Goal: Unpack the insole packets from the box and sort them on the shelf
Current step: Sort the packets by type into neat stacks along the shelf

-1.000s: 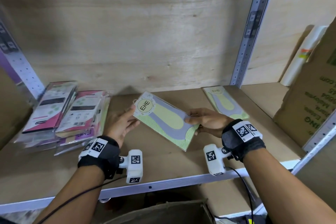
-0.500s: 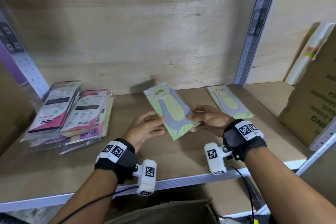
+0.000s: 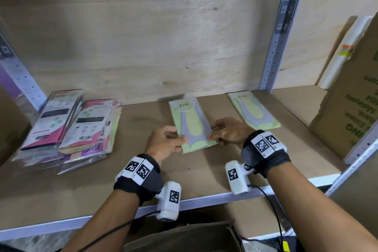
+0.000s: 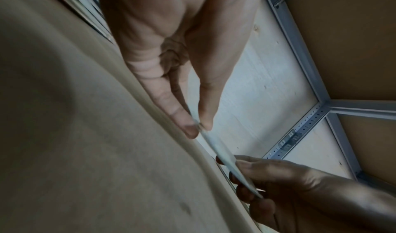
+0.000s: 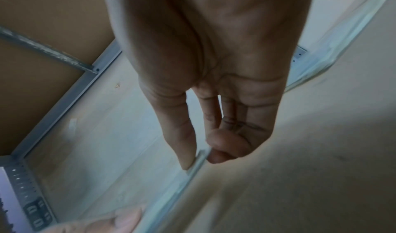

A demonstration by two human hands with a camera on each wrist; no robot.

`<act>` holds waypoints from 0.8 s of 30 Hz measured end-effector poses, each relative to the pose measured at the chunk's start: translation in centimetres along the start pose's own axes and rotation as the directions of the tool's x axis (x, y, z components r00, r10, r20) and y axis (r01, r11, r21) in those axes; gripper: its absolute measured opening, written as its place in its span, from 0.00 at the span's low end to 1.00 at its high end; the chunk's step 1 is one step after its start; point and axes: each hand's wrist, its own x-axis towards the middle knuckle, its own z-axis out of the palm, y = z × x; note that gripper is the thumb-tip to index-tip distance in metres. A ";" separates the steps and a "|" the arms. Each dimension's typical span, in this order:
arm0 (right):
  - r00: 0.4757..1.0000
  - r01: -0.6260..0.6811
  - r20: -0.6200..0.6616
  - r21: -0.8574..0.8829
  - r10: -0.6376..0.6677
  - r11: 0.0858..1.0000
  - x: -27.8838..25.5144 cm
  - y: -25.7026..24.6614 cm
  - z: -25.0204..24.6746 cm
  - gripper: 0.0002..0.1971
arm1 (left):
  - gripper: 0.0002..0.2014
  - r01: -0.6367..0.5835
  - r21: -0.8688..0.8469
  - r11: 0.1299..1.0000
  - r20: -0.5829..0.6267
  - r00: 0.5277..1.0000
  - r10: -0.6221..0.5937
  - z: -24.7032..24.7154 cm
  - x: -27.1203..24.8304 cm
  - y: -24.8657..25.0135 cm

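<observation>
A green insole packet [image 3: 191, 124] marked ENE lies lengthwise at the middle of the wooden shelf [image 3: 102, 180], its near end just off the board. My left hand [image 3: 180, 141] pinches its near left edge between thumb and finger, and my right hand [image 3: 212, 132] pinches its near right edge. In the left wrist view the thin packet [image 4: 222, 153] runs edge-on from my left hand [image 4: 198, 126] to the right hand [image 4: 248, 174]. The right wrist view shows my right hand [image 5: 200, 158] pinching the packet's edge [image 5: 198, 162]. A second green packet [image 3: 252, 111] lies flat to the right.
Pink and purple packets [image 3: 67, 127] are piled at the shelf's left. A grey upright post [image 3: 280, 32] stands behind the second packet. A cardboard box [image 3: 351, 104] and a white roll [image 3: 343, 51] occupy the right bay. Another box's rim [image 3: 184, 237] shows below the shelf.
The packet has turned from a slant to lengthwise and moved back and down toward the shelf. My left hand let go for a moment and now pinches its near left edge again.
</observation>
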 end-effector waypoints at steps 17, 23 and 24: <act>0.985 -0.130 -0.085 0.213 0.151 0.968 0.7 0.8 -0.2 0.15 | 0.12 0.139 -0.005 0.990 0.026 0.990 -0.139 0.8 0.2 0.7; 0.983 -0.136 -0.103 0.123 0.149 0.983 1.1 1.2 -0.2 0.15 | 0.09 0.185 -0.021 0.983 0.001 0.983 -0.185 1.1 0.7 0.7; 0.985 -0.123 -0.112 0.102 0.134 0.987 1.0 1.3 -0.2 0.15 | 0.09 0.192 -0.013 0.981 0.003 0.981 -0.192 1.1 0.7 0.7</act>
